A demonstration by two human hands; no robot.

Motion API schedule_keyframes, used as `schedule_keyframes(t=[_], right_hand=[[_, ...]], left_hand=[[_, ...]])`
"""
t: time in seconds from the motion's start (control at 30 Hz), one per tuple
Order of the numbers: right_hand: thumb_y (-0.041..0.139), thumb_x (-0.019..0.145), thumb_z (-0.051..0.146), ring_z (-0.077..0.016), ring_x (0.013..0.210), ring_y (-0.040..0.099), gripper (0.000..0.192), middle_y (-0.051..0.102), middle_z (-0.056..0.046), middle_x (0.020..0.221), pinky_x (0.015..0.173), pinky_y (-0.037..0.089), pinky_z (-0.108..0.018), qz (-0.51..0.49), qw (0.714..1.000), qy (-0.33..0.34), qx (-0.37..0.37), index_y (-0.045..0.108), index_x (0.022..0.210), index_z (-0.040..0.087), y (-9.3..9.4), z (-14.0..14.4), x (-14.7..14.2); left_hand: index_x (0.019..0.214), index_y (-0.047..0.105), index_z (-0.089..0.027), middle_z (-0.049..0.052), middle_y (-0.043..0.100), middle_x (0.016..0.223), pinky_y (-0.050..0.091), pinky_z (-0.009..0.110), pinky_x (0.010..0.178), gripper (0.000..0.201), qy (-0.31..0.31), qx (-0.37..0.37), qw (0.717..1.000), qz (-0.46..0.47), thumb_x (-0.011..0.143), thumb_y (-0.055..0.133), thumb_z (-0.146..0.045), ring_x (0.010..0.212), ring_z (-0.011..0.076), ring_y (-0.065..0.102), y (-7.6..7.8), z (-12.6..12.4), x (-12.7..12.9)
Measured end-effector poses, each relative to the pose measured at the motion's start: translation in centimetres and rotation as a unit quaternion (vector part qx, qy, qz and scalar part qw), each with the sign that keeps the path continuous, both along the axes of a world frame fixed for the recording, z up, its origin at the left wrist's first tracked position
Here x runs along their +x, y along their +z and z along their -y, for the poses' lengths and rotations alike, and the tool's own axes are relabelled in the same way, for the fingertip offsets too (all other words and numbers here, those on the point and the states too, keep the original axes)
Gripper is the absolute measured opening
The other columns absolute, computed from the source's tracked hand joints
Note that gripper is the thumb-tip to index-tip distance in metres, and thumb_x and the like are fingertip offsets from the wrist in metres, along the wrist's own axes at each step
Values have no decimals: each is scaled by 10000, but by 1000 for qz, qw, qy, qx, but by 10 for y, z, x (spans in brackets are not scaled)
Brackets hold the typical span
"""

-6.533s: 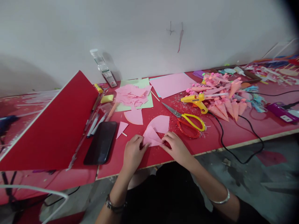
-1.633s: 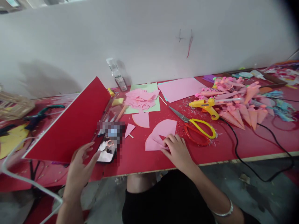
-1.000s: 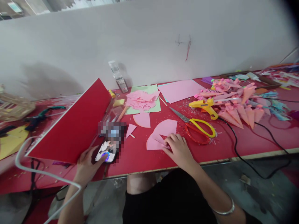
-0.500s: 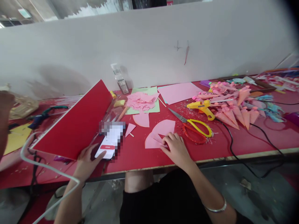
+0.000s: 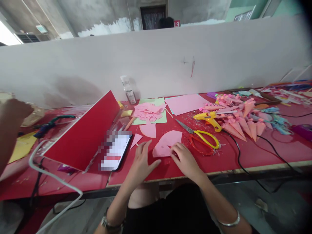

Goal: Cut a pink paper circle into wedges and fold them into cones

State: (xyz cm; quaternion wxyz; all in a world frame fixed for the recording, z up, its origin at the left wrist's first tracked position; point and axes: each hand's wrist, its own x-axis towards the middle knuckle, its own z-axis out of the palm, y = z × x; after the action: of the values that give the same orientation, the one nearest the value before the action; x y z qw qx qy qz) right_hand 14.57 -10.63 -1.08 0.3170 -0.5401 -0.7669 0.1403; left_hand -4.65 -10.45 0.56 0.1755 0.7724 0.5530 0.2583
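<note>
A fan-shaped piece of pink paper (image 5: 168,141) lies on the red tabletop in front of me. My right hand (image 5: 185,161) is at its lower right edge, fingers curled and pinching the paper there. To the paper's left, my left hand (image 5: 142,162) hovers over the table with thumb and fingers apart, holding nothing. Beyond that hand lie a phone (image 5: 118,149) with a lit, partly blurred screen and a small pink triangle of paper (image 5: 136,140). Scissors with yellow and red handles (image 5: 206,138) rest just right of the pink sheet.
A red board (image 5: 85,136) leans at left, near a white cable (image 5: 57,175). Behind are pink scraps (image 5: 149,111) and pink sheets (image 5: 186,103). At right lie a yellow glue gun (image 5: 208,118), pink paper cones (image 5: 243,125) and a black cord. Another person's arm (image 5: 12,126) shows far left.
My left hand has left the phone and moved right, towards the pink paper. The right hand stays at the paper's edge; the raised flap now lies flatter. The view has tilted up slightly.
</note>
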Motion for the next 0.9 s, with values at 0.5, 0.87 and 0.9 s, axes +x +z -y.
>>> schedule_keyframes(t=[0.5,0.87,0.9], right_hand=[[466,789,201,-143,776,534,42,530,-19,794,690,443,-266,-185,981,45,29,490,761,180,33,-92,16],[496,800,356,-104,542,544,180,570,25,602,537,429,-241,-341,890,205,-222,430,773,191,13,-105,24],[497,800,362,-102,533,541,184,570,28,595,529,426,-238,-346,887,205,-227,429,778,192,13,-104,24]], left_hand=[[701,608,-112,35,613,658,430,257,665,373,-216,-199,910,294,692,542,-479,636,121,547,7,-112,60],[573,588,-157,4,586,566,419,229,573,366,-131,-172,938,272,713,516,-488,561,114,510,-8,-115,54],[566,578,-157,-1,574,555,417,229,568,368,-121,-172,939,273,716,510,-487,551,110,501,-8,-115,54]])
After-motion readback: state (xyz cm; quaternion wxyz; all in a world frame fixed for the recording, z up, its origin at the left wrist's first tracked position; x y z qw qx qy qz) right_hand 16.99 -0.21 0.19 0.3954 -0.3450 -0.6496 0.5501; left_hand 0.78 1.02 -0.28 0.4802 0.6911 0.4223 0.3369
